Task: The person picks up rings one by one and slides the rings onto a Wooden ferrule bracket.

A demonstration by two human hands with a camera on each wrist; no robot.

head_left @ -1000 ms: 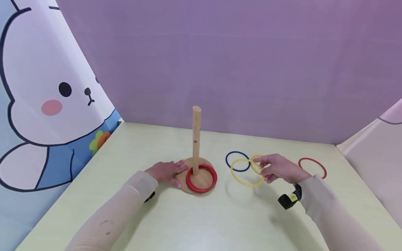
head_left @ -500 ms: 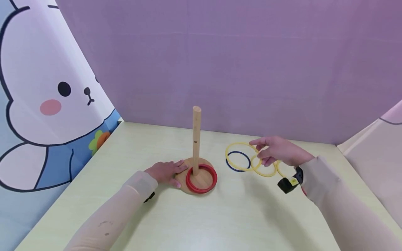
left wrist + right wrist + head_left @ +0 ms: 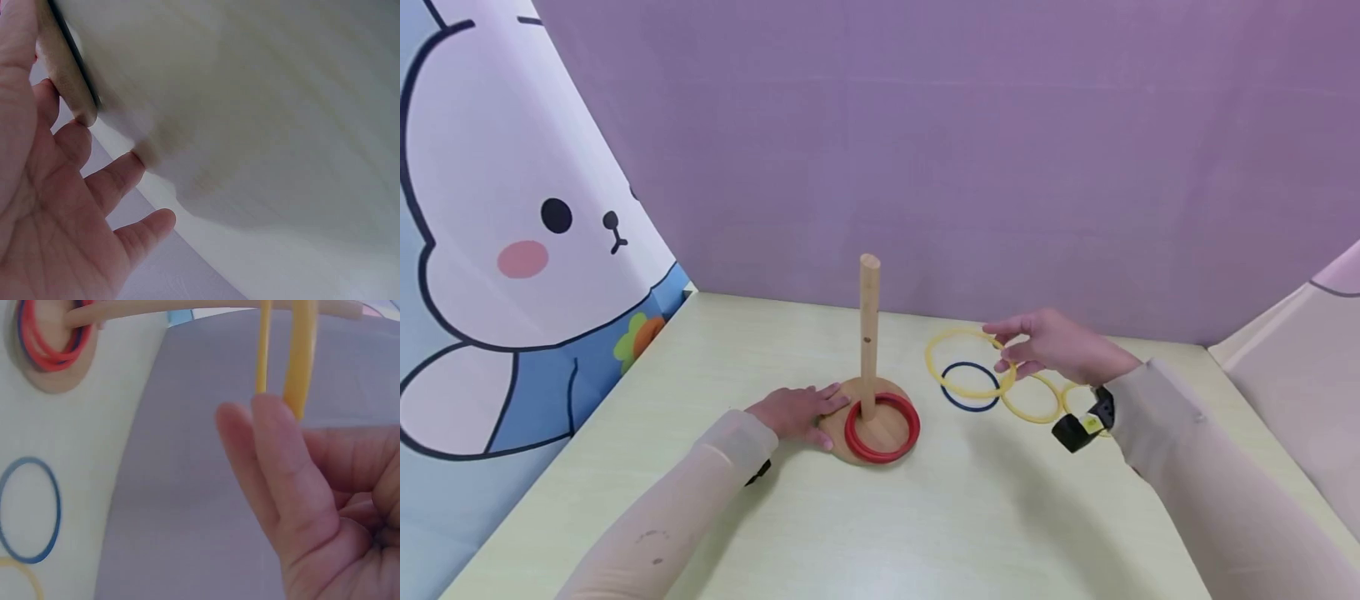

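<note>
The right hand pinches a yellow ring, raised off the tabletop to that hand's left, above a blue ring. The left hand, fingers spread, touches the round wooden base at its fingertips (red rings circle the upright peg).

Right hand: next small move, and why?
I'd probably carry the yellow ring leftward over the wooden peg: the right hand holds it right of the peg, red rings encircle the peg's foot, and the left hand touches the base.
</note>
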